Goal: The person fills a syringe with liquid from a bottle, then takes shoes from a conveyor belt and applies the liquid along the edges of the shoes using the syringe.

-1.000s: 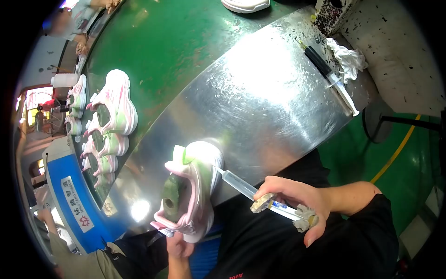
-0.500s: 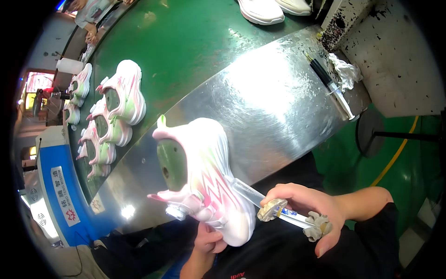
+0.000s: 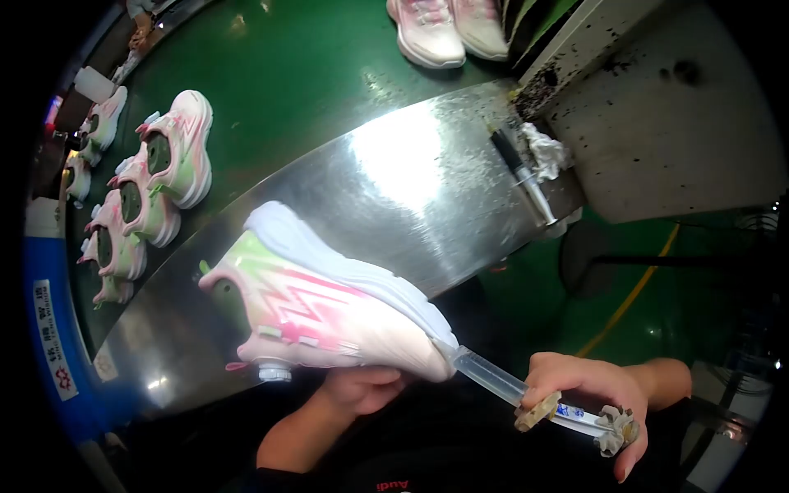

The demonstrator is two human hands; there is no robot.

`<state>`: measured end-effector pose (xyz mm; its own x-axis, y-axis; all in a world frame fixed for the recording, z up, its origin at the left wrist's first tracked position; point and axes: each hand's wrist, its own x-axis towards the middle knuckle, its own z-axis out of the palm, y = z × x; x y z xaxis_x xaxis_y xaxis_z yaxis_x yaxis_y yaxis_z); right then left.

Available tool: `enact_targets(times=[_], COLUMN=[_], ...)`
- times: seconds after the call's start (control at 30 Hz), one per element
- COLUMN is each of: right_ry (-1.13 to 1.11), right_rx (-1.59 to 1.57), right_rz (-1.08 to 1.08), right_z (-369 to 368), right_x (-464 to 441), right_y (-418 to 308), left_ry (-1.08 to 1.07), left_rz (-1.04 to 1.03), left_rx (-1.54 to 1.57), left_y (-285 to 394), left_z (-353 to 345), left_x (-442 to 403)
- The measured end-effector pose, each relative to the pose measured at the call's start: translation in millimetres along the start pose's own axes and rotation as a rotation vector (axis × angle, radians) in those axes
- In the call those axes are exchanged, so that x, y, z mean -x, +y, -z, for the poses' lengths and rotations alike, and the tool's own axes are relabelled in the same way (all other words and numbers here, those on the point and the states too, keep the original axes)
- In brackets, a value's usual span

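Observation:
My left hand (image 3: 362,391) is closed on the upper of a pink, white and green sneaker (image 3: 316,308) and holds it on its side, sole edge upward. A dial sits at the shoe's lower edge. In my right hand (image 3: 588,390) is a clear plastic syringe (image 3: 491,375), with lumpy, crusted wrappings around its flange and plunger end. Its tip meets the toe end of the sneaker along the seam between sole and upper. My right thumb lies at the plunger end, the other fingers at the barrel flange.
Several matching sneakers (image 3: 182,148) stand on the green belt (image 3: 296,99) at left, and another pair (image 3: 431,33) at the top. A black-and-clear syringe (image 3: 522,177) and crumpled tissue (image 3: 546,152) lie on the metal table (image 3: 320,177) beside a stained panel (image 3: 682,123).
The sneaker has turned onto its side, with its toe swung to the right. The syringe tip has gone from the midsole's side to the toe. The view has shifted right.

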<state>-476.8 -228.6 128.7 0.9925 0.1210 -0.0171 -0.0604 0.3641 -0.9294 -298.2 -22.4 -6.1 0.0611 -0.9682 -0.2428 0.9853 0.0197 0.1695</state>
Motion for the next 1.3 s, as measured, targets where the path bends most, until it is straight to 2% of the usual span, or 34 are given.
enact_targets(times=[0.13, 0.23, 0.43, 0.57, 0.77, 0.87, 0.97, 1.07, 1.1, 1.2, 1.3], right_ry=[0.08, 0.154, 0.187, 0.116, 0.178, 0.196, 0.197, 0.108, 0.156, 0.246, 0.235], right_rx=[0.087, 0.109, 0.336, 0.589, 0.682, 0.853, 1.002, 1.097, 1.041, 1.094, 1.158], right_rz=[0.054, 0.124, 0.225, 0.306, 0.419, 0.449, 0.478, 0.446, 0.399, 0.513, 0.53], right_z=[-1, -2, -1, 3, -5, -8, -12, -11, -10, -13, -13], right_x=[14, 19, 15, 6, 2, -4, -8, -7, -6, -12, -10], right_y=[-9, -7, -3, -7, 16, 12, 19, 23, 32, 46, 52], left_ry=[-0.087, -0.054, -0.04, -0.001, -0.122, 0.006, -0.04, -0.111, -0.135, -0.178, -0.164], left_rz=[-0.006, -0.031, -0.076, -0.082, -0.145, -0.151, -0.129, -0.09, -0.091, -0.096, -0.096], left_rx=[0.067, 0.018, -0.016, -0.004, 0.026, 0.065, 0.115, 0.134, 0.123, 0.102, 0.101], left_y=[3, 4, 7, 8, 7, 6, 6, 10, 10, 10, 10], left_z=[-9, -6, -9, -8, -2, -17, -8, -12, -12, -12, -14], left_x=[-22, -35, -53, -58, -71, -68, -65, -62, -62, -60, -57])
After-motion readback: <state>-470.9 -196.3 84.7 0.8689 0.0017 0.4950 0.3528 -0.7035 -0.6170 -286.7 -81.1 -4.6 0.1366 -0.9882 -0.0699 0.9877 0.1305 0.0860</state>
